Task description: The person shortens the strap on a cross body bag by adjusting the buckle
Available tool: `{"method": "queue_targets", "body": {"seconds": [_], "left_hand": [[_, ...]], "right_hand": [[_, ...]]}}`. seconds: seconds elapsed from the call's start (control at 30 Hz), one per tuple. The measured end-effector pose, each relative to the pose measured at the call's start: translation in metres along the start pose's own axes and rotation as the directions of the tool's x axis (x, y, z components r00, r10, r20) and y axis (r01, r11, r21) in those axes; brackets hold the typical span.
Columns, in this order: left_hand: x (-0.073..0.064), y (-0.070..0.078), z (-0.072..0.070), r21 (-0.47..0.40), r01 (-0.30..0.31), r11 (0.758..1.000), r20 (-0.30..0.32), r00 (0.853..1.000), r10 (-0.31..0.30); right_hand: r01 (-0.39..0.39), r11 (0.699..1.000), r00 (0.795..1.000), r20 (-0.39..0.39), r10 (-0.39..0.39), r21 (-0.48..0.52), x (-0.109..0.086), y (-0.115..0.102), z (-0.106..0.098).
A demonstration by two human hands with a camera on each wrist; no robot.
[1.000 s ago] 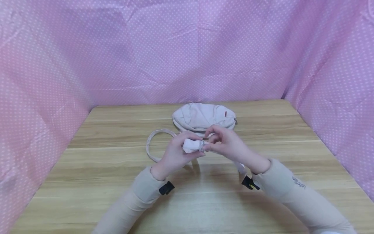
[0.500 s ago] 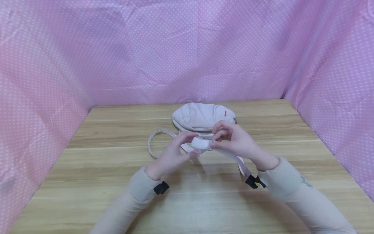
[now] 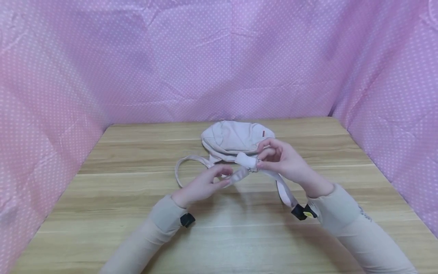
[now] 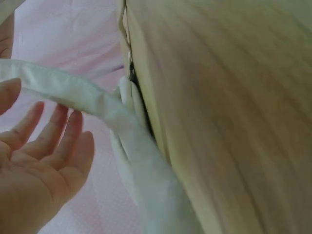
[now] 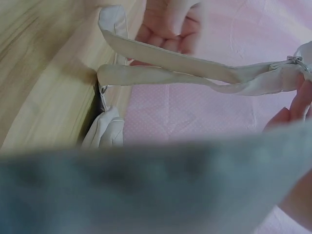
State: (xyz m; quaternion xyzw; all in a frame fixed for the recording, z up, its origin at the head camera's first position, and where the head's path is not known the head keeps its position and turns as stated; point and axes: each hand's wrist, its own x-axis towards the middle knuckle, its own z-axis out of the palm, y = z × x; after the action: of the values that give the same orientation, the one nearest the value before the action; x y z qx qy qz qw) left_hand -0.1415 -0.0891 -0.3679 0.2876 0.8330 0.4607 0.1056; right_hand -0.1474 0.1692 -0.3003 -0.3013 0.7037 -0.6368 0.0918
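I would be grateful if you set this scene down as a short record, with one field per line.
Surface: wood-grain table
Bag: pale, lying toward the far edge, small red tag on its body
Strap: pale strap, partly lifted off the table
Right hand: hand pinching the strap beside its metal buckle
Left hand: hand with fingers relaxed, close to the strap; firm contact unclear
Backdrop: pink cloth with white dots

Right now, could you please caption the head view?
Hands at the strap of a pale sling bag on a wooden table.
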Motion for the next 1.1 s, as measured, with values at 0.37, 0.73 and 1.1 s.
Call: {"method": "queue_targets", "body": {"seconds": [0.37, 0.73, 1.1], "left_hand": [[0.004, -0.004, 0.005, 0.037, 0.044, 0.998, 0.001, 0.999, -0.044], [0.009, -0.007, 0.010, 0.155, 0.093, 0.983, 0.075, 0.992, -0.106], [0.014, -0.009, 0.013, 0.053, 0.073, 0.996, 0.087, 0.993, -0.077]], "right_hand": [[0.034, 0.993, 0.998, -0.051, -0.028, 0.114, -0.002, 0.003, -0.008], [0.057, 0.989, 0.997, -0.057, -0.050, 0.138, -0.002, 0.003, -0.011], [0.065, 0.986, 0.996, -0.072, -0.055, 0.153, -0.003, 0.001, -0.014]]}}
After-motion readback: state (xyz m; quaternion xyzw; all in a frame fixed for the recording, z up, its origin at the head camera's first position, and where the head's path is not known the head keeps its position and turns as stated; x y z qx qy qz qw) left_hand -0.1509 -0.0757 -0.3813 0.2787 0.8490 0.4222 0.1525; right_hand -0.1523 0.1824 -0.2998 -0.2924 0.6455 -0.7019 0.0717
